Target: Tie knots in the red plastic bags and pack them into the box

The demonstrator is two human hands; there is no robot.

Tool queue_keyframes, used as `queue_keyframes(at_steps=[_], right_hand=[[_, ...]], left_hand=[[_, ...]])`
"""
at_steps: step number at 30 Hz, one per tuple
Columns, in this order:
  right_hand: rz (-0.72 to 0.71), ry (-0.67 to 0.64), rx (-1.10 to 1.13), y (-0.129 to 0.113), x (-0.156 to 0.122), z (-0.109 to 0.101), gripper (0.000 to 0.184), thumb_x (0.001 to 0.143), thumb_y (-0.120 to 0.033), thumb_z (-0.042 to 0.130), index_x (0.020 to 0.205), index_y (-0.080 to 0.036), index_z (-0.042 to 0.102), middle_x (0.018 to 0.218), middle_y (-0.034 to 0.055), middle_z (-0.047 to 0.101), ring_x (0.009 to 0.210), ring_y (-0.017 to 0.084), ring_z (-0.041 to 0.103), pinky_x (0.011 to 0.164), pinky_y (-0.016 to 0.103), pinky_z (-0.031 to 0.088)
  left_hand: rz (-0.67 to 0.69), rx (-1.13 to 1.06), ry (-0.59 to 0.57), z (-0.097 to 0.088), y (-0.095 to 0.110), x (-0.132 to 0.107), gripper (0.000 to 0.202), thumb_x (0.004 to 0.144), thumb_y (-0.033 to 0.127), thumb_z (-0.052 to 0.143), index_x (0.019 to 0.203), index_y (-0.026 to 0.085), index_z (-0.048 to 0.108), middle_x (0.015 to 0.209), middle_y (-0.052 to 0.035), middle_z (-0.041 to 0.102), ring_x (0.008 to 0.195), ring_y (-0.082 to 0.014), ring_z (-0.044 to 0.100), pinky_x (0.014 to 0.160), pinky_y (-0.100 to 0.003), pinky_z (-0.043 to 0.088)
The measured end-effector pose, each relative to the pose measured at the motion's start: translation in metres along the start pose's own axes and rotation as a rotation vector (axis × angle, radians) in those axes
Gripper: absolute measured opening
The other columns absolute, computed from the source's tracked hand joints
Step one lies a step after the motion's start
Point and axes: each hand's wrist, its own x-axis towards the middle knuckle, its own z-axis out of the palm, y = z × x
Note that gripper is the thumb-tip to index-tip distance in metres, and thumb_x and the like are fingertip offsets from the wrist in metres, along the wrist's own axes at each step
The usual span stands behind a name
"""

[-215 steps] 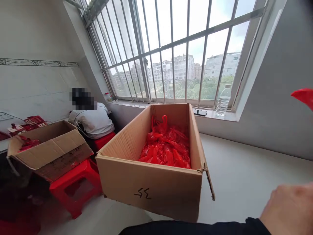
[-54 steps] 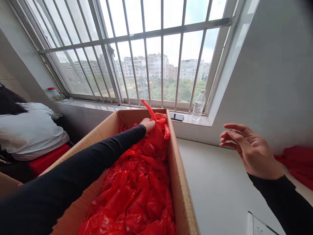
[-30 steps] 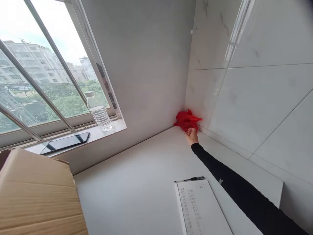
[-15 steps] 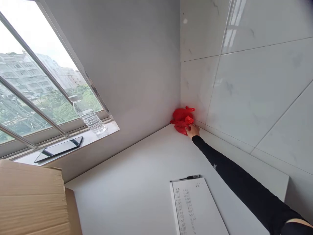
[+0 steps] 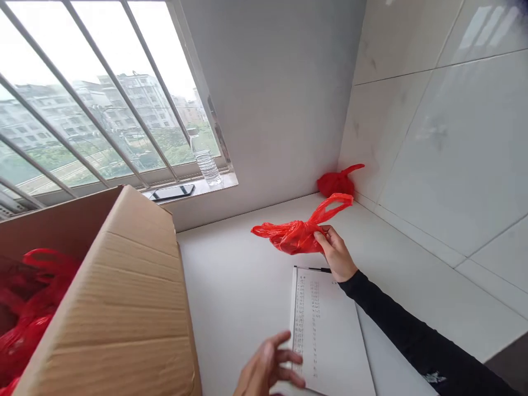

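Over the white bench (image 5: 231, 275), the right arm was extended from the lower right corner, its black sleeve (image 5: 408, 330) slanted up and to the left. By the right hand (image 5: 339, 254), a red plastic bag (image 5: 295, 236) was gripped at its right side, the thumb laid along the near face. The left hand (image 5: 268, 369) was held low at the bottom edge, free of any load, its fingers loosely parted and directed to the right.

The gripped bag was suspended over the middle of the bench, thin, glossy and partly see-through. It was gathered at a knot, with a handle loop angled up to the right and a crumpled end pointed left. A second red bag (image 5: 334, 184) was set behind it in the wall corner.

The cardboard box (image 5: 119, 291) was cut off at the left, and the red bags inside (image 5: 25, 324) were partly screened by its side. The foot of the handwritten sheet (image 5: 330, 335) was cropped, its writing too small to be read. The black pen (image 5: 317, 269) was partly covered by the right hand.
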Motion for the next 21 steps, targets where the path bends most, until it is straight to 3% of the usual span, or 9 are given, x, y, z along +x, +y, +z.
queue_keyframes(at_steps=[4,7,10,14,17,21], right_hand=[[0.153,-0.286,0.198,-0.008,-0.050,0.015,0.023,0.093,-0.048,0.051,0.097,-0.026,0.057,0.087,0.0016,0.063,0.080,0.019,0.059,0.072,0.032,0.050],[0.286,-0.369,0.260,0.001,-0.054,0.021,0.032,0.095,-0.053,0.040,0.102,-0.027,0.058,0.080,0.0009,0.060,0.074,0.019,0.057,0.062,0.030,0.050],[0.339,-0.416,0.207,0.011,-0.049,0.032,0.029,0.092,-0.050,0.056,0.104,-0.025,0.063,0.086,0.0010,0.062,0.072,0.016,0.057,0.063,0.027,0.049],[0.371,-0.576,0.194,0.015,-0.049,0.045,0.030,0.085,-0.046,0.070,0.101,-0.021,0.069,0.090,0.0031,0.068,0.081,0.018,0.063,0.078,0.032,0.052],[0.379,-0.564,0.239,0.017,-0.053,0.045,0.025,0.087,-0.043,0.070,0.096,-0.020,0.069,0.086,0.0018,0.069,0.076,0.015,0.063,0.072,0.027,0.051],[0.405,-0.501,0.264,0.018,-0.056,0.040,0.023,0.091,-0.042,0.066,0.092,-0.020,0.066,0.083,0.0000,0.067,0.068,0.011,0.060,0.065,0.022,0.049]], left_hand=[[0.193,-0.345,0.034,0.001,0.005,0.043,0.049,0.093,0.056,0.050,0.128,0.023,0.059,0.131,-0.0120,0.062,0.118,-0.0314,0.059,0.088,-0.047,0.057],[0.314,-0.388,0.105,-0.009,0.004,0.069,0.035,0.089,0.043,0.063,0.114,0.018,0.066,0.116,-0.0106,0.070,0.104,-0.0246,0.066,0.082,-0.034,0.057],[0.327,-0.346,0.089,-0.023,-0.003,0.079,0.033,0.084,0.036,0.072,0.110,0.015,0.068,0.108,-0.0110,0.072,0.096,-0.0226,0.068,0.082,-0.031,0.055],[0.309,-0.301,0.047,-0.033,-0.011,0.083,0.033,0.077,0.031,0.080,0.103,0.012,0.071,0.094,-0.0097,0.074,0.083,-0.0205,0.068,0.075,-0.029,0.054],[0.315,-0.317,0.066,-0.033,-0.013,0.087,0.028,0.079,0.036,0.077,0.095,0.014,0.073,0.087,-0.0065,0.073,0.077,-0.0179,0.067,0.071,-0.026,0.052],[0.304,-0.339,0.068,-0.032,-0.013,0.089,0.033,0.086,0.043,0.068,0.103,0.015,0.072,0.095,-0.0082,0.074,0.085,-0.0216,0.067,0.077,-0.030,0.052]])
